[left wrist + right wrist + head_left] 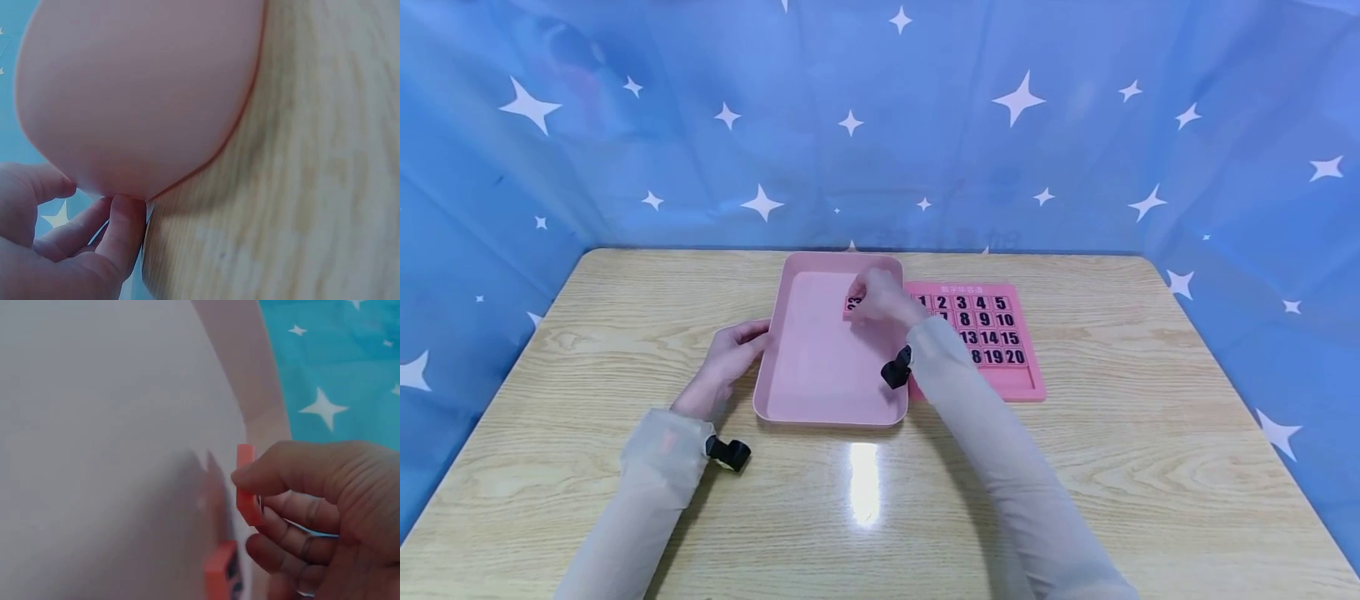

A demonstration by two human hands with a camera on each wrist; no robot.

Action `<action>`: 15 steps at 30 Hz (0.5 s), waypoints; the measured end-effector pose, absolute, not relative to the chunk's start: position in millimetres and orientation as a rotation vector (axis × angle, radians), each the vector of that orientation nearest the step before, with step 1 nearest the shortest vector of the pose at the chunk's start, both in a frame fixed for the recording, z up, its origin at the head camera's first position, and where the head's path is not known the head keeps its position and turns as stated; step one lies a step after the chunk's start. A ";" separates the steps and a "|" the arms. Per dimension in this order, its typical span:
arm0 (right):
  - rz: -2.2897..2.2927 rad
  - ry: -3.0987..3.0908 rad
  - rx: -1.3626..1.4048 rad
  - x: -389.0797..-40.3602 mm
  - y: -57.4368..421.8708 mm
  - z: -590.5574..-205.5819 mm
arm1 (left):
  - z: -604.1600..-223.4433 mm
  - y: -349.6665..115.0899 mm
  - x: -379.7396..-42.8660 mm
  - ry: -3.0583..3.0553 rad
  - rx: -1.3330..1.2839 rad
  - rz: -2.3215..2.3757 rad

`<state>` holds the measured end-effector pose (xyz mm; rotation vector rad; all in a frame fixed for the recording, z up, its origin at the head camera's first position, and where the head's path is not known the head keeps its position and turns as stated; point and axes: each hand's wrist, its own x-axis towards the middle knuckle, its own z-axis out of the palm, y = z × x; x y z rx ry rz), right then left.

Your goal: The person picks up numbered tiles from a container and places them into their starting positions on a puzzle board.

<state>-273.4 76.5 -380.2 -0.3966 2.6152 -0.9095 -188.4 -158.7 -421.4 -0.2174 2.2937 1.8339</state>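
Note:
The pink tray [831, 367] lies on the table; my left hand [733, 354] is at its left side. In the left wrist view, the bent fingers [122, 234] hold the tray's edge. Over the tray's upper right part, my right hand [883, 298] pinches a small pink number tile [247, 487] between thumb and fingers. Another pink tile [222, 575] with dark print shows below that hand in the right wrist view. Immediately right of the tray is a pink number board [1026, 371], its black-numbered tiles in rows; the right forearm hides its lower left part.
The pale wood table [1157, 433] reaches out on both sides of the tray and board. A blue curtain [940, 150] with white stars stands along the back and sides. Black wrist straps [727, 452] are worn on both arms.

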 end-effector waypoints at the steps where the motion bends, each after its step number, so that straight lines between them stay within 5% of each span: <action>1: -0.914 2.623 -0.410 -273.9 76.3 -377.8 | -421.5 -158.5 -188.6 2.291 -0.219 1.837; 15: -1.111 2.677 -0.725 -249.0 107.0 -349.6 | -419.5 -158.5 -187.4 2.276 -0.201 1.862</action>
